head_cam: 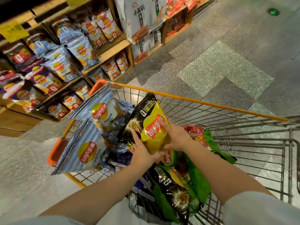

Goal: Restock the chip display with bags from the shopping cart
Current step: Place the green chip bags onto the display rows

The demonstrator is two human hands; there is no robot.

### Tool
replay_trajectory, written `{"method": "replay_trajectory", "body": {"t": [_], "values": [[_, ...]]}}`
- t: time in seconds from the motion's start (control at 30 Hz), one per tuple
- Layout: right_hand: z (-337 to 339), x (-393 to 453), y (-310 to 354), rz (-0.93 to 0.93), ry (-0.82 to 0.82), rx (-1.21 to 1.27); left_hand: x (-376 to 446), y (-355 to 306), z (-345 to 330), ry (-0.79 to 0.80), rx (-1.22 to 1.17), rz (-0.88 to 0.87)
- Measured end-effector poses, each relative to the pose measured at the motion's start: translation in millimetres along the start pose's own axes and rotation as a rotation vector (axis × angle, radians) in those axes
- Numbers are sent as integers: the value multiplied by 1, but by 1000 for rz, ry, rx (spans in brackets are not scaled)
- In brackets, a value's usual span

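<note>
A yellow and black chip bag [146, 117] stands tilted over the wire shopping cart [243, 143]. My left hand [142, 151] grips its lower left edge. My right hand [174, 137] presses on its right side, fingers across the red logo. Light blue striped chip bags [84, 148] lean over the cart's left rim. Green and black bags [178, 190] lie in the cart under my arms. The chip display [61, 62], wooden shelves with blue, purple and red bags, stands to the upper left.
White noodle snack packs [142, 18] and red packs [177, 7] fill the shelves further right. The cart's orange rim [203, 102] runs across the middle. Grey speckled floor [227, 62] spreads to the right and beyond the cart.
</note>
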State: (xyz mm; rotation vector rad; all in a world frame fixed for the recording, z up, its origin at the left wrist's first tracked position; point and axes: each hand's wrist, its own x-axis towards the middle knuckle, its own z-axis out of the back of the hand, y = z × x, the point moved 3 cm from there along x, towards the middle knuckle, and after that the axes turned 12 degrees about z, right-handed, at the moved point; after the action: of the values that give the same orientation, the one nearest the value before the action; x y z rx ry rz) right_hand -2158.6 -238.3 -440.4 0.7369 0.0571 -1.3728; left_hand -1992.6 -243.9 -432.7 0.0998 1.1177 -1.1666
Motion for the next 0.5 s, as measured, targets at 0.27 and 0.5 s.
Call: {"method": "replay_trajectory", "body": {"t": [0.27,0.5], "values": [[10,-13,40,-28,-126,55,-13,-4,32,-70,-147,-153],[9,-26,93,-88,-215,87,-32,18,72,-110,-46,-261]]}}
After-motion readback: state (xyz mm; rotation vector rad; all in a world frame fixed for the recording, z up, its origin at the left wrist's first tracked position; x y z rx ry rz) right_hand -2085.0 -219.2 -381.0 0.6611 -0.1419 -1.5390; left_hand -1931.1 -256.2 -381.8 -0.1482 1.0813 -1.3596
